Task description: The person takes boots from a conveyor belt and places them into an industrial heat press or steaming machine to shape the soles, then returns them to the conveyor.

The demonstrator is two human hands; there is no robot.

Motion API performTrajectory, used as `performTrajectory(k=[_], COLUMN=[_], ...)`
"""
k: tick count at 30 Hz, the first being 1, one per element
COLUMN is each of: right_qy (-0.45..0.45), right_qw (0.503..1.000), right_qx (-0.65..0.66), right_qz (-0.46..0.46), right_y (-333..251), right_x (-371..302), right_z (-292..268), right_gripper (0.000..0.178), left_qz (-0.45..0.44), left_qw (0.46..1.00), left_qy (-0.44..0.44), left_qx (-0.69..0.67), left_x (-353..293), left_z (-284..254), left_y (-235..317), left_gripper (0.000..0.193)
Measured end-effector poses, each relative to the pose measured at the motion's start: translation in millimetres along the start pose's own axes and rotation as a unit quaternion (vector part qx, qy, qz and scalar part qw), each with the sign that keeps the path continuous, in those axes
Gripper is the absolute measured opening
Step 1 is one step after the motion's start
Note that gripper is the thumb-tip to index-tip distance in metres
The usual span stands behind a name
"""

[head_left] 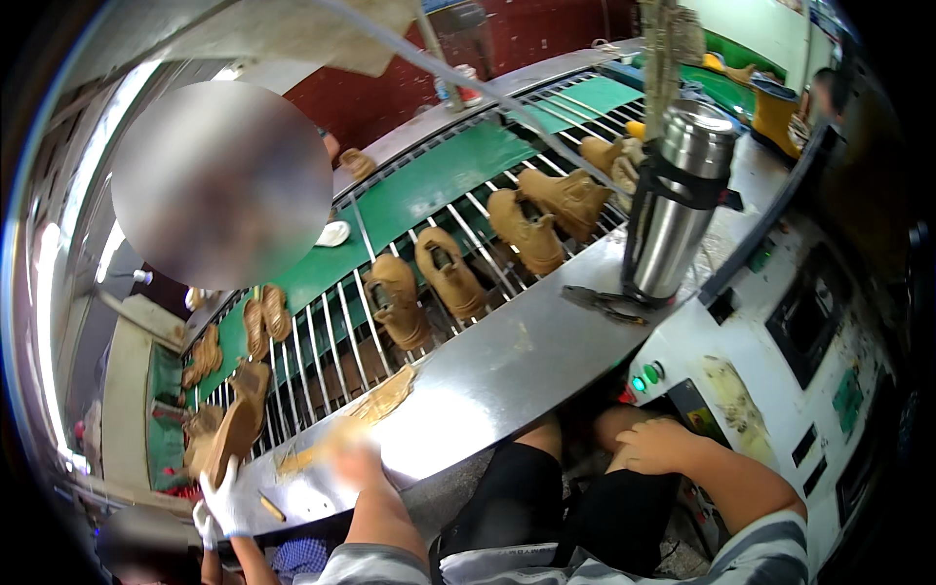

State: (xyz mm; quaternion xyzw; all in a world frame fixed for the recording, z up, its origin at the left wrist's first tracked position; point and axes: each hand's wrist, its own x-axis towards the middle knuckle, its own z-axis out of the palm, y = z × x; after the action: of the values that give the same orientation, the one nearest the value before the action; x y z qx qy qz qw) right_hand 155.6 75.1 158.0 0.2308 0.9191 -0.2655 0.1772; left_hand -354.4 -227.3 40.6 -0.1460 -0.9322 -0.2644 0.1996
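My left hand (353, 456) is over the metal ledge in front of me, its fingers smeared by motion, so I cannot tell what they hold. Just beyond it lies a flat tan piece (385, 396), perhaps a shoe part. Another flat tan strip (295, 460) is by its left side. My right hand (648, 447) rests on my knee with the fingers laid out, holding nothing. Several tan shoe uppers (451, 273) stand in a row on the metal rods past the ledge.
A steel thermos (681, 210) in a black strap stands at the right, with black pliers (606, 303) beside it. To the left, a co-worker's white-gloved hand (226, 499) holds a tan shoe (234, 429). A white machine (770, 351) with lit buttons is at my right.
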Motion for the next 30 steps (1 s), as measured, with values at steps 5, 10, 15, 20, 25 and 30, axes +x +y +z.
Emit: performTrajectory(k=[5,10,15,20,25,30], right_qy=[0.000,0.027,0.026,0.019,-0.023,0.029], right_qw=[1.000,0.999,1.000,1.000,0.999,0.998], right_qx=[-0.017,-0.016,-0.009,0.006,0.023,-0.027], right_qz=[-0.003,-0.024,-0.015,-0.001,0.027,0.040], right_y=[-3,-1,-3,-5,-16,-5], right_x=[-5,-5,-6,-2,-4,9], right_z=[-5,-3,-6,-3,-12,2], right_gripper=[0.045,0.045,0.048,0.050,0.054,0.048], left_qz=[0.018,0.014,0.021,0.022,0.064,0.011], left_qw=[0.999,0.999,0.999,0.999,0.995,0.994], left_qy=[0.033,0.042,0.040,0.032,0.015,-0.109], left_qx=[-0.008,0.004,0.020,0.022,0.072,-0.007], left_x=[2,-3,0,-1,4,48], left_z=[27,14,7,-1,6,-43], left_y=[-22,-12,5,19,-8,60], left_gripper=[0.042,0.041,0.040,0.039,0.038,0.041])
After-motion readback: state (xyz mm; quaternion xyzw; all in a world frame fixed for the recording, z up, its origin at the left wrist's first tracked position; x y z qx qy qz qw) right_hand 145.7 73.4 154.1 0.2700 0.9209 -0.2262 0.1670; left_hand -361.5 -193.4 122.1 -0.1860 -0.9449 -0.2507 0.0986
